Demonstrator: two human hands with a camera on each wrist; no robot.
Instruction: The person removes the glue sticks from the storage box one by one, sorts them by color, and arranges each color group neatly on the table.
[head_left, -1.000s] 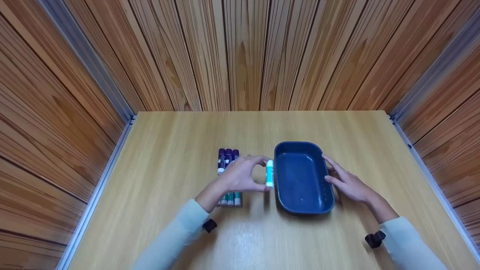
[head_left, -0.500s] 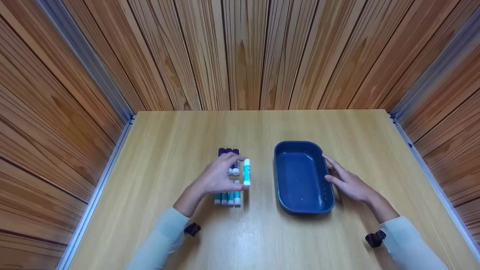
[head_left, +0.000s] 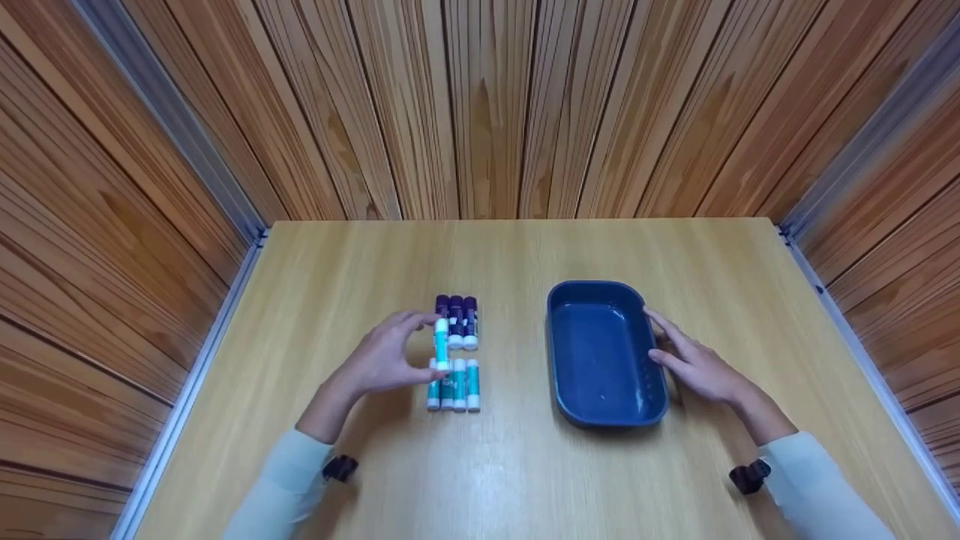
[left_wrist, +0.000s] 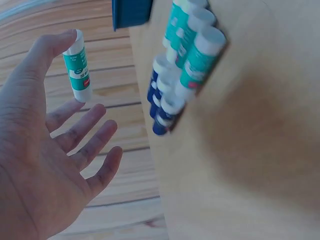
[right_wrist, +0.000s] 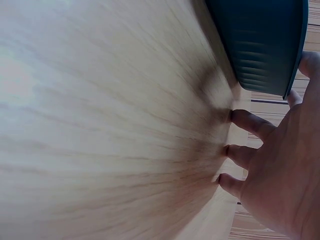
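Note:
My left hand (head_left: pixel 386 356) pinches a teal-and-white glue stick (head_left: pixel 441 343) by its two ends, thumb at the near end and a fingertip at the far end. In the left wrist view this glue stick (left_wrist: pixel 77 67) is held up off the table, the other fingers spread apart. Below it lie a row of several teal glue sticks (head_left: pixel 460 384) and, behind them, a row of purple-capped glue sticks (head_left: pixel 456 322), partly covered by the held one. My right hand (head_left: pixel 697 367) rests with extended fingers against the right side of a dark blue bin (head_left: pixel 604 360), fingertips down at the table.
The bin stands right of the glue sticks, and nothing lies inside it. Wooden plank walls (head_left: pixel 487 112) with grey metal corner posts (head_left: pixel 187 127) enclose the light wood table (head_left: pixel 487 480) at the back and both sides.
My left hand has carried the glue stick leftward, from beside the bin's left wall to over the rows of glue sticks. The right hand and the bin have stayed put.

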